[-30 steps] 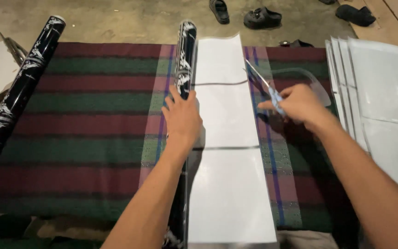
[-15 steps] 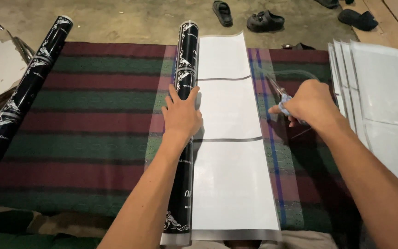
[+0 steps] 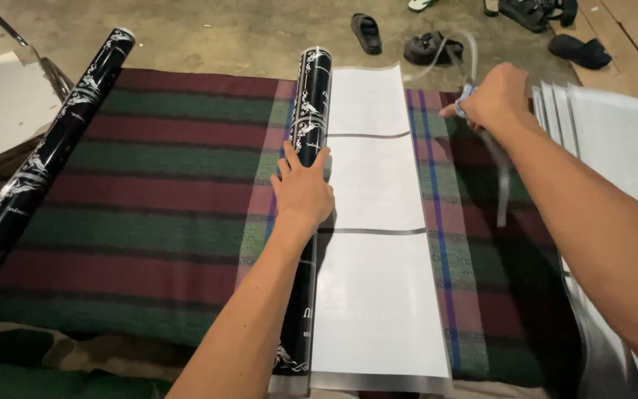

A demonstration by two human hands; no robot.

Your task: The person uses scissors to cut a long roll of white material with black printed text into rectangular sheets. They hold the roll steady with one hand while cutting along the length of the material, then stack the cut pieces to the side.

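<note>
Left hand [image 3: 303,193] lies palm down, fingers spread flat, on the black patterned roll [image 3: 306,185]; it presses the roll and grips nothing. The roll's long axis runs from the near edge of the striped blanket [image 3: 149,192] straight to its far edge, under the left forearm. Just right of the roll, touching it, the unrolled white sheet [image 3: 378,222] lies flat along the same axis, crossed by two thin dark lines that split it into three panels. The sheet reaches the blanket's near edge, where a silvery margin shows.

Right hand [image 3: 492,100] is up near the far right corner of the blanket, well apart from the sheet's right edge and above it. Its fingers are closed around what looks like scissors with a pale blue handle [image 3: 468,92]; the blades cannot be made out. A thin curling strip of clear or silvery film [image 3: 502,177] hangs down from that hand over the blanket, and another loop of it arcs toward the floor beyond.

The left hand is the nearer one to roll and sheet; the right hand lies to the right and farther off.

Around: a second black patterned roll [image 3: 46,159] lies slanted along the blanket's left edge, a stack of white sheets [image 3: 614,140] lies off the right edge, a white board [image 3: 1,103] sits far left, and sandals [image 3: 367,33] lie on the concrete floor past the far edge. Nothing lies between the right hand and the sheet except the hanging strip.
</note>
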